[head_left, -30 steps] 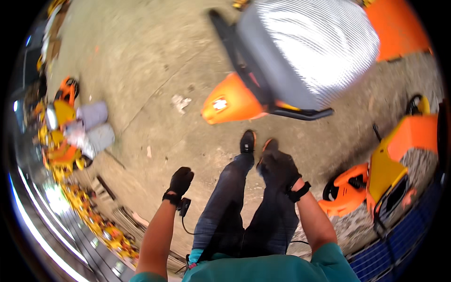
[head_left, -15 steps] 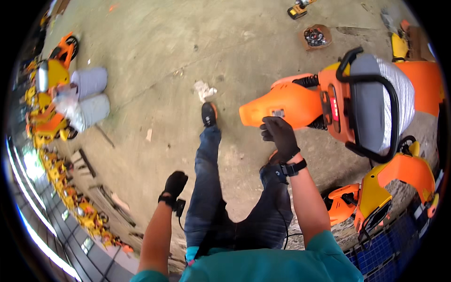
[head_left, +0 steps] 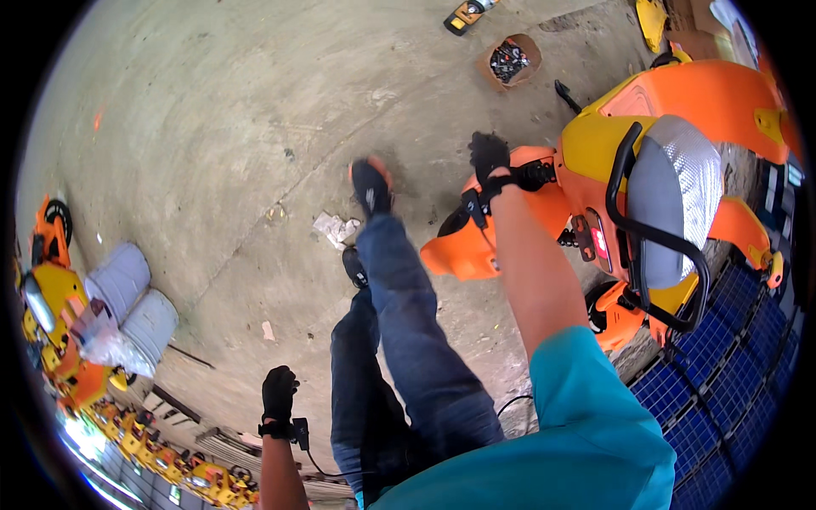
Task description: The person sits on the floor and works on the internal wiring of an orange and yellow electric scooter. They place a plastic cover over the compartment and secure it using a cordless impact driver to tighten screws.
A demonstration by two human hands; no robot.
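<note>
My right hand (head_left: 489, 155), in a black glove, lies on the orange rear panel (head_left: 476, 246) of an orange and yellow scooter (head_left: 663, 144), fingers curled over its top edge. The scooter has a silver-grey seat (head_left: 676, 195) ringed by a black grab rail. My left hand (head_left: 279, 393), also gloved, hangs at my side with loosely curled fingers and nothing in it; a small black device sits at its wrist. My legs in blue jeans are mid-stride, one black shoe (head_left: 371, 187) raised ahead and the other (head_left: 354, 265) behind it.
Concrete floor with a crumpled paper (head_left: 337, 228). A cardboard box of dark parts (head_left: 510, 58) and a yellow tool (head_left: 466, 13) lie far ahead. Two grey drums (head_left: 127, 297) and more scooters (head_left: 47, 280) stand left. Blue grid panels (head_left: 722, 374) are at the right.
The view swung, so the scooter now sits at my right. My right hand rose from the orange panel's side to its top. One foot has stepped forward.
</note>
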